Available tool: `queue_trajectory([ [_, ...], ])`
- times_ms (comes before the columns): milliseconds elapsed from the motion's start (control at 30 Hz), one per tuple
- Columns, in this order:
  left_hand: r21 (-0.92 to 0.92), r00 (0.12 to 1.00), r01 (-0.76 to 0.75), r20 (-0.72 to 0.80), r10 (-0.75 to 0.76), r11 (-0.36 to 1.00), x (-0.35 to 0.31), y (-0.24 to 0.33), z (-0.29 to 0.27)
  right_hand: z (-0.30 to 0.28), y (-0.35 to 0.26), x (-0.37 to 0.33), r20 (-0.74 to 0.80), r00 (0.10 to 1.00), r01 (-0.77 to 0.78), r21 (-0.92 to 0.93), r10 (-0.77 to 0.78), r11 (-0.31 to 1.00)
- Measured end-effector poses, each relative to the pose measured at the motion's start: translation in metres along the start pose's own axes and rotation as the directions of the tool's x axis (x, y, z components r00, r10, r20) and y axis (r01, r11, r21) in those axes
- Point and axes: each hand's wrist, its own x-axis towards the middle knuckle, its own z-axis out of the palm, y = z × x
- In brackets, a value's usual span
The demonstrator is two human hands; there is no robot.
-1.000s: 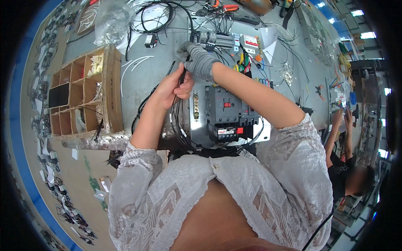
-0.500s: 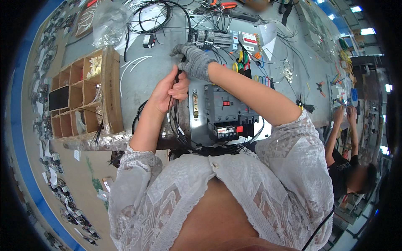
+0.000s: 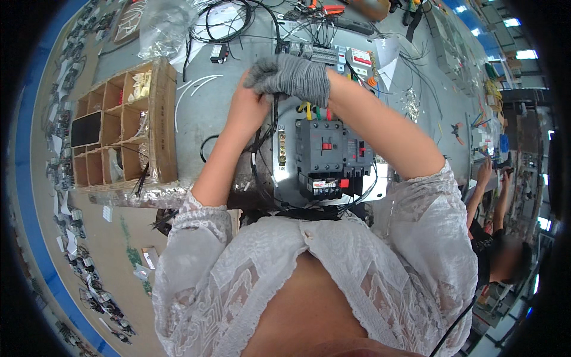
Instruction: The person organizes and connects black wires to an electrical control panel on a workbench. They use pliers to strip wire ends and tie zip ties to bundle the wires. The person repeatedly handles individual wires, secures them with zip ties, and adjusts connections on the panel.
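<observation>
My bare left hand (image 3: 247,106) and my grey-gloved right hand (image 3: 285,77) meet over the left edge of a metal mounting plate (image 3: 284,177). Both are closed around a bundle of black wires (image 3: 275,116), whose lower part drops toward the table's near edge. The glove hides the left fingertips and the gripped stretch of wire. Below the right wrist, a dark grey circuit breaker (image 3: 320,156) with a red switch is fixed to the plate. A brass terminal bar (image 3: 282,149) lies to its left. Terminal blocks (image 3: 321,55) sit beyond the glove.
A cardboard compartment box (image 3: 163,128) with small parts stands at left. White wire pieces (image 3: 193,89), a small black relay (image 3: 219,53) and coiled black cable (image 3: 208,24) lie nearby. Orange-handled pliers (image 3: 457,132) are at right. A co-worker's hands (image 3: 485,172) are at the far right.
My left hand has moved up under the gloved hand, and its fingers are now mostly covered. The right hand has shifted slightly right. The wire bundle hangs closer to the plate's edge.
</observation>
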Motion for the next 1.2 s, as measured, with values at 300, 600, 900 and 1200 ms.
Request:
queue_trajectory([
  [300, -0.568, 0.656, 0.685, 0.208, -0.726, 0.456, -0.013, -0.021, 0.023, -0.021, -0.18, 0.002, 0.119, 0.706, 0.567, -0.686, -0.698, 0.456],
  [600, -0.711, 0.349, 0.553, 0.671, -0.654, -0.435, -0.028, -0.039, 0.012, -0.002, -0.049, 0.034, 0.051, 0.987, 0.095, -0.951, -0.153, 0.295],
  [900, -0.572, 0.304, 0.717, 0.771, -0.559, -0.399, -0.024, -0.021, -0.006, -0.005, 0.039, 0.03, -0.127, 0.967, -0.222, -0.844, 0.22, 0.489],
  [1200, 0.623, 0.879, 0.376, -0.007, -0.476, 0.686, -0.013, -0.001, -0.094, -0.029, 0.076, 0.035, -0.126, 0.968, -0.242, -0.248, 0.217, 0.938],
])
